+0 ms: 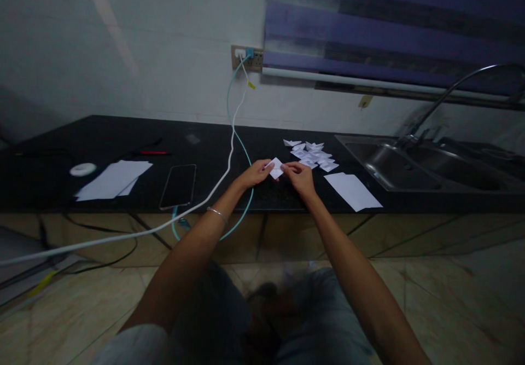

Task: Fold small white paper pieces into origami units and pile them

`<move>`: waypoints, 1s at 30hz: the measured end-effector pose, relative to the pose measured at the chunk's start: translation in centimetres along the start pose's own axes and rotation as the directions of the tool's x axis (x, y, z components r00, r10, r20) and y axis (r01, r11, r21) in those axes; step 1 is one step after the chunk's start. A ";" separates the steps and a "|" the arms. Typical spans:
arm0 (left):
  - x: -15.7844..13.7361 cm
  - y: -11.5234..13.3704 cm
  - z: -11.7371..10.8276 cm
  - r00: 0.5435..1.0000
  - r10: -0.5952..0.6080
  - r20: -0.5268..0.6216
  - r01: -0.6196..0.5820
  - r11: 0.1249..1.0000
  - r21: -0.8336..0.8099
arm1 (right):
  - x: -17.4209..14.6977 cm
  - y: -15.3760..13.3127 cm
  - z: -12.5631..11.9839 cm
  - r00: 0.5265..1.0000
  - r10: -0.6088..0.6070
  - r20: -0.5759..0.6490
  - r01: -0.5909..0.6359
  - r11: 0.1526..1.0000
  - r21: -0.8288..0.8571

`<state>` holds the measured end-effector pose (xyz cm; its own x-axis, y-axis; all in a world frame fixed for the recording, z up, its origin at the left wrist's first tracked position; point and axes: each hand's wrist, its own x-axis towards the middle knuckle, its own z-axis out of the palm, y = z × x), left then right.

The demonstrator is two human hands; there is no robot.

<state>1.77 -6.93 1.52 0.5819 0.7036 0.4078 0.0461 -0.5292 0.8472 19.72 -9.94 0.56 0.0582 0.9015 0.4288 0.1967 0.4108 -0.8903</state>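
I see, L to R: flat white round disc (82, 169), loose white paper sheets (112, 180), thin red stick (153, 152) behind, black rectangular phone (178, 186), all on the black stone counter (213, 135). Long white cable (221, 178), then pale-blue cable (247, 203) passing by the L wrist; contact unclear, but a sideways arm move could snag it & jerk the work. L hand (256, 173) pinches one side of the small folded white paper (276, 168), nr the front edge; R hand (300, 179) pinches the other. Uneven pull could skew or tear it, imo. Just R: clustered white folded-paper pieces (314, 154); a careless R-hand sweep might scatter them. Then white sheets (353, 191), steel sink (383, 162); splashes'd soften paper.
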 end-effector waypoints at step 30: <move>-0.6 1.9 -0.2 0.982 -0.099 0.162 0.097 0.995 0.024 | 0.0 0.2 -0.3 0.997 -0.072 0.018 0.074 0.990 -0.119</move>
<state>1.40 -8.23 2.91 0.6985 0.6663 0.2610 0.1219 -0.4702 0.8741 20.05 -9.93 0.41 0.0266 0.8718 0.4892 0.3158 0.4570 -0.8315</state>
